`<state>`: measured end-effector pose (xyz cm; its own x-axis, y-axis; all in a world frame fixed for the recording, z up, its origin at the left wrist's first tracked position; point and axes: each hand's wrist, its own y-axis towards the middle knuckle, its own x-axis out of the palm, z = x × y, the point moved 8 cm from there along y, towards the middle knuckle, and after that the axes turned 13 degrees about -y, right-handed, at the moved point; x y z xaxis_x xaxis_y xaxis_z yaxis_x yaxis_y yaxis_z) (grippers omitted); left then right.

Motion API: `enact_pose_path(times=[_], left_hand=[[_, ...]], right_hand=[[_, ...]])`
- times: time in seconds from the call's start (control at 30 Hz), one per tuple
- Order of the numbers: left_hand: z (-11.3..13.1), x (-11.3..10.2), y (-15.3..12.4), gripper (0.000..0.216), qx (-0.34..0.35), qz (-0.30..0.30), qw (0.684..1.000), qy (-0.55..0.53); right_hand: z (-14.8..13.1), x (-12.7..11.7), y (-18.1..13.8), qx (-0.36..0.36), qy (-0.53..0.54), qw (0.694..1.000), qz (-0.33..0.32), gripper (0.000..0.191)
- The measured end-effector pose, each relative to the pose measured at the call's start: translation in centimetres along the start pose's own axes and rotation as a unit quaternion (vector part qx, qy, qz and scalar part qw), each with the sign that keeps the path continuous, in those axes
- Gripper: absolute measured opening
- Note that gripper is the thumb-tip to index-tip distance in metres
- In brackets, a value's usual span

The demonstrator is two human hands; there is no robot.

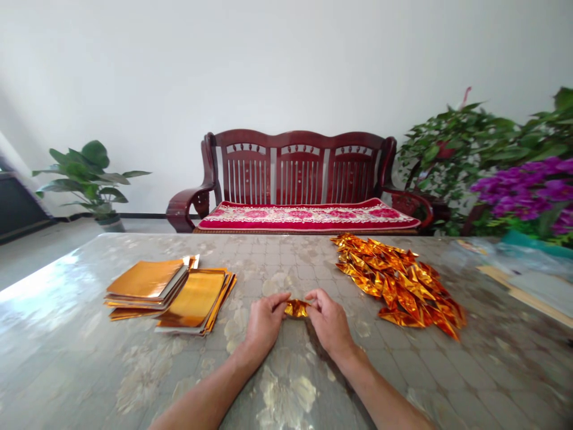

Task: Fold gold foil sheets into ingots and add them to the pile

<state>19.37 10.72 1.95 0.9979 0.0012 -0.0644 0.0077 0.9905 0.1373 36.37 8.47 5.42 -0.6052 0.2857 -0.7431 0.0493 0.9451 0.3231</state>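
Between my two hands is a small folded gold foil paper ingot (296, 309), shiny and boat-shaped. My left hand (265, 321) pinches its left end between thumb and fingers, and my right hand (329, 321) pinches the right end. Parts of both ends are hidden by the fingertips. To the left lie two stacks of flat gold foil sheets, a taller stack (145, 279) and a second stack (194, 298) leaning against it. On the right a heap of folded foil ingots (403, 280) spreads over the table.
A patterned, glossy cover lies over the table (277, 382). Plastic bags and papers (532, 280) sit at its right end. Beyond the far edge stands a dark red wooden bench (298, 173) with a red floral cushion (308, 216). Potted plants (92, 173) and purple flowers (528, 191) flank it.
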Motion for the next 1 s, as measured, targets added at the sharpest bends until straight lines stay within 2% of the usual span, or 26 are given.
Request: enact_pose_path(times=[0.2, 0.3, 0.4, 0.47, 0.53, 0.6, 0.7, 0.9, 1.0], left_hand=[[-0.6, -0.1, 0.4, 0.03, -0.015, -0.003, 0.999, -0.033], [-1.1, -0.7, 0.8, 0.029, -0.02, 0.008, 0.999, -0.05], [-1.3, -1.2, 0.9, 0.032, -0.038, 0.023, 0.998, -0.045], [-1.3, -1.4, 1.0, 0.036, -0.053, 0.03, 0.997, -0.043], [-1.2, -1.3, 0.9, 0.037, -0.066, 0.031, 0.996, -0.049], [-1.2, -1.1, 0.9, 0.037, -0.075, 0.022, 0.995, -0.064], [-1.4, -0.9, 1.0, 0.035, -0.081, 0.015, 0.993, -0.09], [-1.7, -0.6, 0.9, 0.037, -0.075, 0.0, 0.986, -0.149], [-1.2, -1.5, 0.8, 0.042, -0.048, 0.043, 0.985, -0.161]], right_hand=[[0.1, 0.3, 0.1, 0.005, -0.008, 1.0, -0.01, 0.021], [0.1, -0.2, 0.1, -0.009, -0.018, 1.0, -0.016, 0.027], [0.4, -1.3, 0.2, -0.026, -0.028, 0.999, 0.012, 0.032], [0.0, -2.0, 0.2, -0.076, -0.027, 0.996, 0.044, 0.029], [-1.0, -2.3, 0.0, -0.157, -0.023, 0.985, 0.062, 0.029], [-2.0, -2.4, -0.2, -0.223, -0.03, 0.972, 0.064, 0.034], [-2.9, -2.2, -0.5, -0.269, -0.068, 0.959, 0.054, 0.035], [-2.5, -1.8, -0.4, -0.268, -0.113, 0.956, 0.051, 0.026], [-1.3, -2.3, -0.1, -0.236, -0.105, 0.962, 0.085, 0.024]])
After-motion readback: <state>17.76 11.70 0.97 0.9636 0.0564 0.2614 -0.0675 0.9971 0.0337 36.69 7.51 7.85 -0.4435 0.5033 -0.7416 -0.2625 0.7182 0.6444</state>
